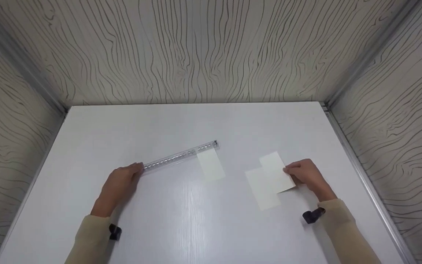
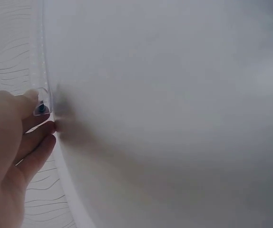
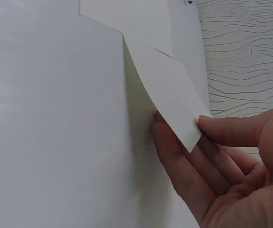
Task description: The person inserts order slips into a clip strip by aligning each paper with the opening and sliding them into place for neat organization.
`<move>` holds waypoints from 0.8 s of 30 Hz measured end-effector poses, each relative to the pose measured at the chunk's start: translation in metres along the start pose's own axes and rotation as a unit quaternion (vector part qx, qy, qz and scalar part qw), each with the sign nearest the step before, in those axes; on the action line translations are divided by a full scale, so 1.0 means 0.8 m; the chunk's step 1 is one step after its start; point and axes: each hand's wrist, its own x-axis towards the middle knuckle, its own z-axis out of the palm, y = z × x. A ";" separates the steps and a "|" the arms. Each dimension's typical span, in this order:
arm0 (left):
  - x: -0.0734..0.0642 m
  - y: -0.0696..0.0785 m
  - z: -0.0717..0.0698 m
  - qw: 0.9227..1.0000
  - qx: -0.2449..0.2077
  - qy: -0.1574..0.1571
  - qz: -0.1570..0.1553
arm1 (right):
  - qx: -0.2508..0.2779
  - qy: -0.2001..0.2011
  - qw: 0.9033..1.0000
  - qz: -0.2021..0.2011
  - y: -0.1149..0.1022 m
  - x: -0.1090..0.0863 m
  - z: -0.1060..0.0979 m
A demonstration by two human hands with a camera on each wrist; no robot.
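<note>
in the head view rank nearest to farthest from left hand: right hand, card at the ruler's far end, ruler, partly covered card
1. Ruler: gripped by the left hand
2. Card at the ruler's far end: near the middle
3. Partly covered card: right of centre, under the held card
4. Right hand: farthest right

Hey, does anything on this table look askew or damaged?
Nothing looks damaged or spilled. Slightly askew: the clear strip slants across the table from the left hand, and the pale card in the right hand tilts up, overlapping the lower card unevenly.
</note>
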 end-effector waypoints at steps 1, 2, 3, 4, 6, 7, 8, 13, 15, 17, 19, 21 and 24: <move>0.000 0.000 0.000 1.000 0.001 -0.001 0.000 | 0.011 -0.006 1.000 0.000 0.000 0.001 -0.001; 0.000 0.000 0.000 1.000 0.003 -0.003 0.000 | 0.026 -0.012 1.000 0.000 0.000 0.002 -0.002; -0.001 0.000 0.001 1.000 0.004 -0.004 -0.002 | 0.043 -0.019 0.999 0.001 0.000 0.004 -0.003; 0.000 0.000 0.001 1.000 0.004 -0.004 -0.004 | 0.063 -0.025 0.998 0.003 0.000 0.005 -0.003; 0.000 0.001 0.000 1.000 0.002 -0.005 -0.007 | 0.103 -0.035 0.994 0.008 -0.001 0.008 -0.004; 0.000 0.002 0.000 1.000 0.001 -0.006 -0.008 | 0.121 -0.039 0.992 0.010 -0.001 0.010 -0.004; 0.000 0.002 0.000 1.000 0.001 -0.005 -0.008 | 0.140 -0.042 0.989 0.013 -0.001 0.012 -0.004; 0.001 0.003 -0.002 1.000 0.003 -0.003 -0.004 | 0.214 -0.044 0.976 0.021 -0.005 0.016 -0.004; 0.001 0.003 -0.001 1.000 0.006 -0.002 -0.001 | 0.236 -0.036 0.971 0.022 -0.007 0.017 -0.004; 0.002 0.003 -0.001 1.000 0.009 0.001 0.002 | 0.246 -0.027 0.969 0.021 -0.010 0.019 -0.004; 0.002 0.003 -0.001 1.000 0.009 0.001 0.002 | 0.244 -0.013 0.970 0.019 -0.012 0.021 -0.004; 0.002 0.003 -0.001 1.000 0.009 0.001 0.001 | 0.232 -0.003 0.973 0.016 -0.015 0.023 -0.004; 0.001 0.003 -0.002 1.000 0.006 0.000 -0.002 | 0.223 0.007 0.975 0.016 -0.020 0.024 -0.005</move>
